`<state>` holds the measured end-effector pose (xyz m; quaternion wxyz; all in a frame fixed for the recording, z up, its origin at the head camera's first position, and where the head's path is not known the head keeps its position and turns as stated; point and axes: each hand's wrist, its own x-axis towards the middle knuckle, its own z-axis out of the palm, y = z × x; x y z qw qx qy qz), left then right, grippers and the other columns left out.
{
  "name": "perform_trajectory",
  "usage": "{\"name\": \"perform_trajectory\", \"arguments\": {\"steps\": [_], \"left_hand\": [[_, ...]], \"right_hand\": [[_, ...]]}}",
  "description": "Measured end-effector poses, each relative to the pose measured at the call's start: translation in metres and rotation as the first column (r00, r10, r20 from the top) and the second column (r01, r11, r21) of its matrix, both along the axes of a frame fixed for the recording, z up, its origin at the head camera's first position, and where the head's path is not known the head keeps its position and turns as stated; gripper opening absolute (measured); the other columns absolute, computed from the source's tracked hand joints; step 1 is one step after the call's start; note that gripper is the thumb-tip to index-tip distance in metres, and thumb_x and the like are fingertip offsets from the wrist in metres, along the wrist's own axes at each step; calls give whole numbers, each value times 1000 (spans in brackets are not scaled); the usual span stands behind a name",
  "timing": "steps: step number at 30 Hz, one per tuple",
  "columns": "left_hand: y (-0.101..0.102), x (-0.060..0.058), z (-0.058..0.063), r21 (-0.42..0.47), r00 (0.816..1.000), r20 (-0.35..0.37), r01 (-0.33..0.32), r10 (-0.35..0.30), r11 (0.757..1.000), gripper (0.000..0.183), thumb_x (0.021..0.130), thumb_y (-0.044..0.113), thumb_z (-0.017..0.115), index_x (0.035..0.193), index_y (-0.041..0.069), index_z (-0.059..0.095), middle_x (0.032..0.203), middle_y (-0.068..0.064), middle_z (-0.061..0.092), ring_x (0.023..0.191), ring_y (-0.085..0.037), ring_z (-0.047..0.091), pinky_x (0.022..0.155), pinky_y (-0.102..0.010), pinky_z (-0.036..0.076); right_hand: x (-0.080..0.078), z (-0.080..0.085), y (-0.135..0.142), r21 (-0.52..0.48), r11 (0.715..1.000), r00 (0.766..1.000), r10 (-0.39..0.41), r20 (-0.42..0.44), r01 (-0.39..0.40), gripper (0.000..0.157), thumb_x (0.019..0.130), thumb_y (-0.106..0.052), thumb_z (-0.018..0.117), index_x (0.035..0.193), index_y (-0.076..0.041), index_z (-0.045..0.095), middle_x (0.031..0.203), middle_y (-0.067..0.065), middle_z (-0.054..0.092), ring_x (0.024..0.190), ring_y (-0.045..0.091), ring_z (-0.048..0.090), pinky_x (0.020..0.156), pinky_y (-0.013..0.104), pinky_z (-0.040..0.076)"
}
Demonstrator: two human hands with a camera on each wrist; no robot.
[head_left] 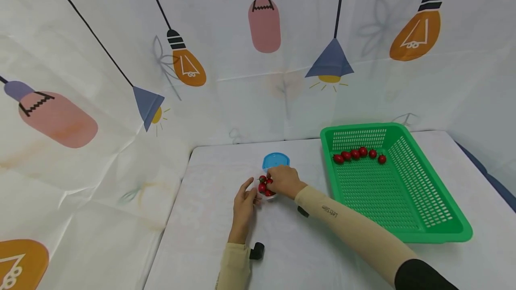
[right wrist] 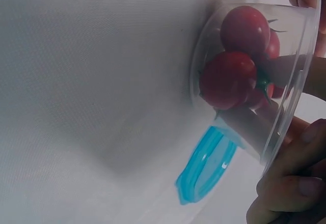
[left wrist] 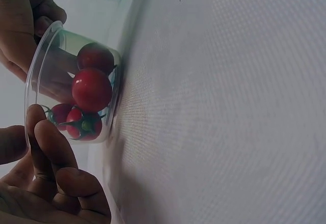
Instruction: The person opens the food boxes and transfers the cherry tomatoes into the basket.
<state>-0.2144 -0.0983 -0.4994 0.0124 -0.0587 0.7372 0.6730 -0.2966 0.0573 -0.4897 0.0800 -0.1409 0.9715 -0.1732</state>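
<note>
A small clear plastic cup (left wrist: 69,40) stands on the white-covered table with several red cherry tomatoes (left wrist: 92,89) inside, some with green stems. My left hand (head_left: 243,205) pinches the cup's rim between thumb and fingertips from the left side. My right hand (head_left: 285,181) reaches over the opposite rim, with fingers (right wrist: 285,70) down inside the cup around a green-stemmed cherry tomato (right wrist: 265,84), partly hidden by the other tomatoes. Just behind the cup lies a blue lid (head_left: 276,159).
A large green plastic basket (head_left: 397,232) sits at the right of the table, beyond my right forearm. Several more cherry tomatoes (head_left: 355,154) are lined up along its far end. A white cloth (head_left: 230,115) printed with lamps hangs behind and left of the table.
</note>
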Motion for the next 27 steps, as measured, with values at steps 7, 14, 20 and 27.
{"name": "perform_trajectory", "arguments": {"steps": [7, 14, 20, 27], "left_hand": [[0, 0, 1, 2, 1000, -2, 3, -3, 1000, 44, 105, 9, 51, 148, 1, 48, 93, -28, 66, 88, -48, 62, 77, -41, 51], [0, 0, -1, 8, 1000, -9, -2, 2, 1000, 43, 105, 9, 50, 148, 1, 48, 92, -27, 65, 90, -48, 61, 77, -40, 53], [-1, -1, -2, 20, 1000, -9, 7, -7, 1000, 44, 106, 10, 51, 148, 0, 48, 98, -33, 63, 91, -50, 60, 77, -40, 52], [-2, -1, -3, 19, 1000, -11, 16, -15, 1000, 44, 106, 12, 52, 149, 1, 48, 101, -36, 63, 91, -51, 59, 77, -39, 52]], "right_hand": [[3, 5, 0, -21, 1000, 1000, -11, 29, 11, 29, 89, -28, 76, 113, -11, 73, 88, -1, 71, 72, 15, 59, 69, 40, 57], [7, 9, 2, -65, 998, 1000, 1, 22, 0, 29, 89, -28, 77, 112, -12, 75, 91, -1, 73, 77, 14, 61, 70, 41, 57], [9, 12, 4, -70, 998, 1000, 3, 26, -1, 29, 90, -30, 76, 115, -15, 75, 99, 0, 75, 83, 16, 64, 72, 41, 57], [9, 16, 7, -88, 996, 1000, 13, 19, -11, 30, 91, -31, 75, 116, -16, 74, 94, -2, 74, 81, 15, 65, 68, 39, 56]]}}
